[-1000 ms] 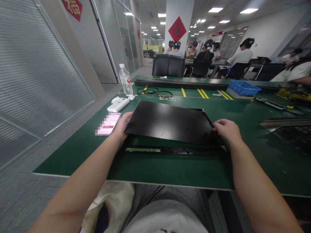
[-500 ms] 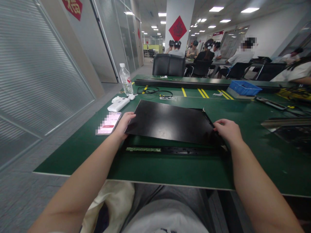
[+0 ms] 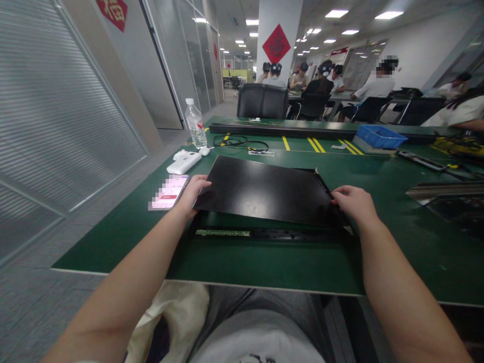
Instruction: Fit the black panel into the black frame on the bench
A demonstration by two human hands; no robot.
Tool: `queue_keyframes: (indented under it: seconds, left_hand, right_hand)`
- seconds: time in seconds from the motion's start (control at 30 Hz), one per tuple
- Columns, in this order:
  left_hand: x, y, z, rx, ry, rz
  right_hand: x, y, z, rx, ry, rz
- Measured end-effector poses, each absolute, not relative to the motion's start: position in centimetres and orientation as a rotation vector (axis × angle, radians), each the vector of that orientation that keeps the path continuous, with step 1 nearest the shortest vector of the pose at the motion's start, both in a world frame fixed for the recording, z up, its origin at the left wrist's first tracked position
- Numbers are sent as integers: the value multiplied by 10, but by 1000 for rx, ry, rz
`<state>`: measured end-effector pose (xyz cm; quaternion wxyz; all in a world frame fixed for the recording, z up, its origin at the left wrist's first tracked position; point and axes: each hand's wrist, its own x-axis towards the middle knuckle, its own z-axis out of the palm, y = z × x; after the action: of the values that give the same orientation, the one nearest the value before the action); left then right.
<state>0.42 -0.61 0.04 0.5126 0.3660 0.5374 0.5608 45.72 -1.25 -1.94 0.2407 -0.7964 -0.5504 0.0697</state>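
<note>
A thin, flat black panel [image 3: 260, 189], like a display screen, lies tilted over a black rectangular frame [image 3: 295, 235] on the green table. Its left side is raised, held at the edge by my left hand [image 3: 191, 194], thumb on top and fingers underneath. My right hand [image 3: 351, 201] is closed in a pinch on the frame's right side rail, close to the panel's right edge. Along the frame's front rail runs a narrow green circuit board [image 3: 223, 233]. The panel covers most of the frame's inside.
Left of the panel are a phone [image 3: 170, 191], a white case-like device [image 3: 184, 162] and a water bottle [image 3: 195, 123]. Behind it lie a black cable [image 3: 242, 142] and a long dark bar [image 3: 287, 130]. A blue tray [image 3: 381, 137] and dark metal parts [image 3: 446, 194] are at right.
Almost nothing differs. The panel's left edge and my left hand have shifted very slightly; both hands keep their grips.
</note>
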Motion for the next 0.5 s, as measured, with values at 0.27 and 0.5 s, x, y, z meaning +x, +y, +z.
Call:
queue_keyframes:
  seconds: [0.27, 0.5]
  left_hand:
    - [4, -7, 2, 877, 1315, 1348]
    - [4, -8, 3, 840, 1280, 1317]
  right_hand:
    - [451, -16, -11, -2248, -1434, 274]
    - [450, -16, -10, -2235, -1412, 289]
